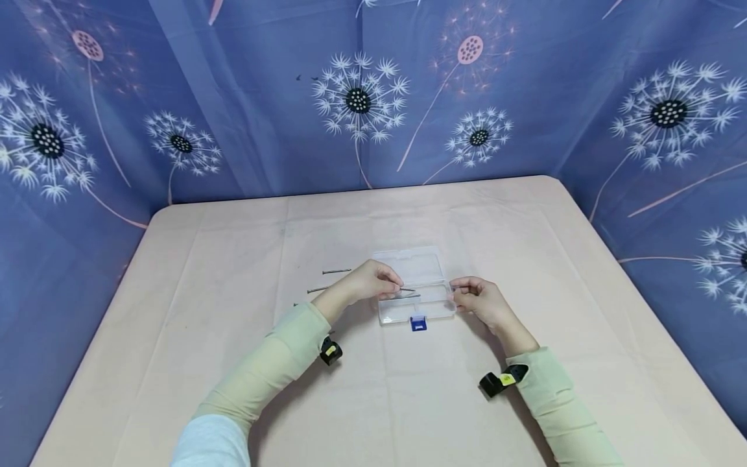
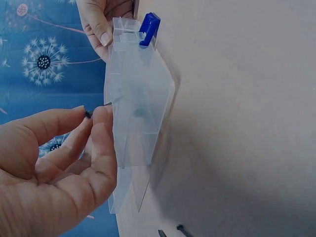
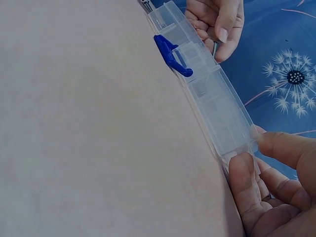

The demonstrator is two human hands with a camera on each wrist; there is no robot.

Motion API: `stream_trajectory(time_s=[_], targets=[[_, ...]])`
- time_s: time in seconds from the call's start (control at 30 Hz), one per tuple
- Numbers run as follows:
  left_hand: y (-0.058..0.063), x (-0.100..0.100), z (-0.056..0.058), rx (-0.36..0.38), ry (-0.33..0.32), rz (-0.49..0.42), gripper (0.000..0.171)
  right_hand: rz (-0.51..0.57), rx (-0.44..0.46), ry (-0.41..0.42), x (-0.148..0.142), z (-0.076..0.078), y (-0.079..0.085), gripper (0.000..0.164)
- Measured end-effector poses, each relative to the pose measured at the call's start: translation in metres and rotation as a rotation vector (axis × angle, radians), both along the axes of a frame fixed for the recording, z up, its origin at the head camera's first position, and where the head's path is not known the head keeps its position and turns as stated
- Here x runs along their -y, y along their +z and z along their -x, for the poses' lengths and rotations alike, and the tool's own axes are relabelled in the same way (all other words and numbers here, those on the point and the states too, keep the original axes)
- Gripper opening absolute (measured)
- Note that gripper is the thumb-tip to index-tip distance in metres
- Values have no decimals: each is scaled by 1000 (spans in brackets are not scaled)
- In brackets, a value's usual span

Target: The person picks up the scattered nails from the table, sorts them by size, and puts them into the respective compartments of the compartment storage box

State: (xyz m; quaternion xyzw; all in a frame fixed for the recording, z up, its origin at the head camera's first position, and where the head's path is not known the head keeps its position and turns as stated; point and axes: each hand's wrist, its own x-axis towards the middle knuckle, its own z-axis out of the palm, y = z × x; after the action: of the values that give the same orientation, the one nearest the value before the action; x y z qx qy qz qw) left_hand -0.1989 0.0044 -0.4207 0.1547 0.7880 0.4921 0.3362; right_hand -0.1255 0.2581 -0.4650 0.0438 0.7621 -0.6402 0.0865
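Observation:
My left hand [image 1: 373, 280] pinches a thin dark metal nail [image 1: 408, 290] between thumb and fingertips, above a clear plastic box. In the left wrist view the dark head of this nail [image 2: 89, 114] shows at the fingertips. The open box [image 1: 417, 312] lies on the table with its lid [image 1: 411, 264] folded back and a blue latch [image 1: 418, 323] at its front. A long dark rod, seemingly another nail [image 1: 403, 297], lies in the box. My right hand [image 1: 481, 299] grips the box's right end, with the thumb [image 3: 276, 146] at the rim.
Several more nails [image 1: 336, 271] lie on the table left of the box, partly behind the left forearm. A pale cloth covers the table [image 1: 222, 259]. A blue curtain [image 1: 262, 97] with dandelion prints stands around its back and sides.

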Motion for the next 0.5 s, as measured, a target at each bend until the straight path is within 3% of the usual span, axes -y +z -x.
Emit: stream_trajectory(time_s=[0.33,0.5], targets=[[4,11,-2,-63,-23,-30,24,-67,43,-14,3,0,7,41],[9,23,-4,-185,-39,-16,24,-67,47,-21,3,0,5,41]])
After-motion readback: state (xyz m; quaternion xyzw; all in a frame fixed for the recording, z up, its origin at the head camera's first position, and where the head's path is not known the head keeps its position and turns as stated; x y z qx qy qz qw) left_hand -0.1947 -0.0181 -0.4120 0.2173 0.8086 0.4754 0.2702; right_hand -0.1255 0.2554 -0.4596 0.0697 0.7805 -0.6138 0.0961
